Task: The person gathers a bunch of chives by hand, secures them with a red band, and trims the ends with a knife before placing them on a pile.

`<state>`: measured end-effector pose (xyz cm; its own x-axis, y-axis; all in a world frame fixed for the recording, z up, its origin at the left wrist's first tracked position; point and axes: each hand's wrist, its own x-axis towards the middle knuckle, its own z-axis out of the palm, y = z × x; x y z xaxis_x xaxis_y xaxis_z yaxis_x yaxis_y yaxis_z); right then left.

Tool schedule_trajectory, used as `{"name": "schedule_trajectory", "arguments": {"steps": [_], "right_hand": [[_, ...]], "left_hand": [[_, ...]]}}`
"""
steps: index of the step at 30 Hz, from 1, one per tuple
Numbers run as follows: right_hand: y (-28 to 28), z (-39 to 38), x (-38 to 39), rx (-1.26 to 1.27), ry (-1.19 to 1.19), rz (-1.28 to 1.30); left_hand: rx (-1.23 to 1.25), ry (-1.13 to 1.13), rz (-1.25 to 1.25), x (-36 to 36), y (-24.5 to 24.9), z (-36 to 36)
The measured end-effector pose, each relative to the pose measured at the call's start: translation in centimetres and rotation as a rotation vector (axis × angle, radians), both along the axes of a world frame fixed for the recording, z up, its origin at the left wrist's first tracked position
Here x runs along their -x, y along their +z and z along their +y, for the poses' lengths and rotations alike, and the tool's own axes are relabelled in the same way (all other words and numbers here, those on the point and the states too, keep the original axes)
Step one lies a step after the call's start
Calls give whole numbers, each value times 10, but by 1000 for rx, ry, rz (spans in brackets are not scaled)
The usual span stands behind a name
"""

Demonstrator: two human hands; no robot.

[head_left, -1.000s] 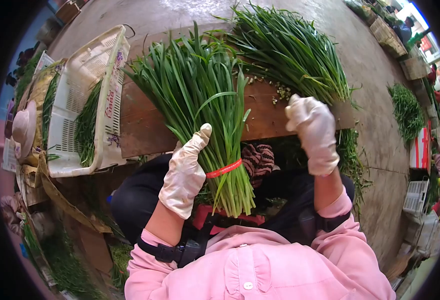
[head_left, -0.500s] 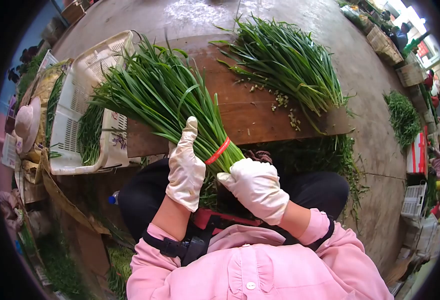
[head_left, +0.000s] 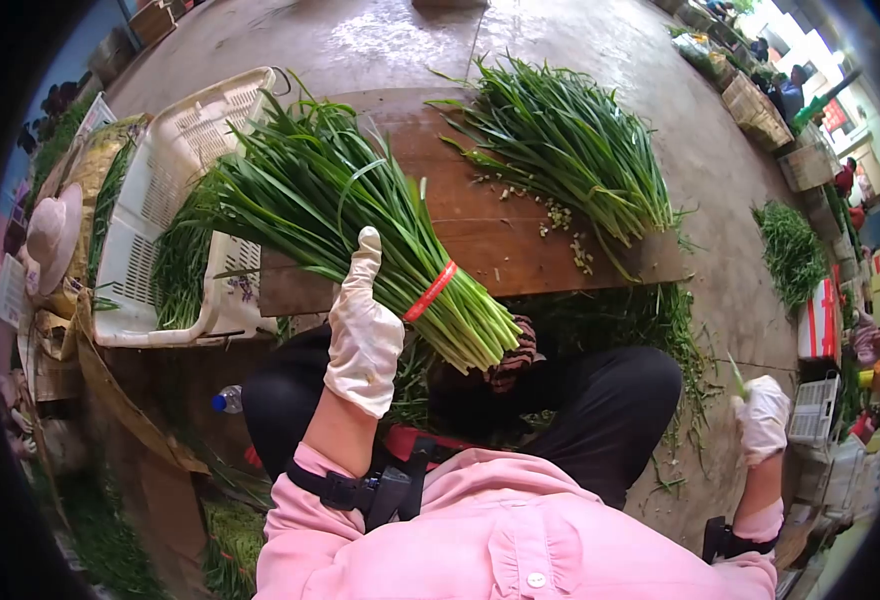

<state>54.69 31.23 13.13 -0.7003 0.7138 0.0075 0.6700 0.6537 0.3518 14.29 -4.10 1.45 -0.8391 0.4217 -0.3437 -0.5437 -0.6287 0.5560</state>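
My left hand [head_left: 365, 340], in a whitish glove, is closed around a bunch of garlic chives [head_left: 345, 205] with its thumb pointing up along the stems. A red band [head_left: 430, 291] wraps the lower part of the bunch. The cut stem ends point toward my lap, and the leaves fan out to the upper left over the wooden board. Far out to the right, beyond my knee, my gloved right hand [head_left: 763, 418] is closed, with a small green chive leaf [head_left: 737, 378] sticking out of its fingers. A second, loose pile of chives [head_left: 570, 150] lies on the board.
The brown wooden board [head_left: 490, 235] carries small pale trimmings [head_left: 558, 217]. At left stands a white plastic crate [head_left: 130, 270] with greens inside. Leaf scraps [head_left: 695, 370] litter the floor at right. A plastic bottle [head_left: 228, 400] is beside my left knee.
My right hand has left the stem ends and swung far out to the right with a bit of leaf. The left hand still holds the banded bunch, whose cut ends now show.
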Motion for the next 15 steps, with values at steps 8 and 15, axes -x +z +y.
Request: {"name": "schedule_trajectory", "arguments": {"steps": [8, 15], "right_hand": [[-17, -138, 207, 591, 844, 824], [-52, -198, 295, 640, 782, 624]], "left_hand": [[13, -61, -123, -19, 15, 12], [67, -80, 97, -29, 13, 16]]}}
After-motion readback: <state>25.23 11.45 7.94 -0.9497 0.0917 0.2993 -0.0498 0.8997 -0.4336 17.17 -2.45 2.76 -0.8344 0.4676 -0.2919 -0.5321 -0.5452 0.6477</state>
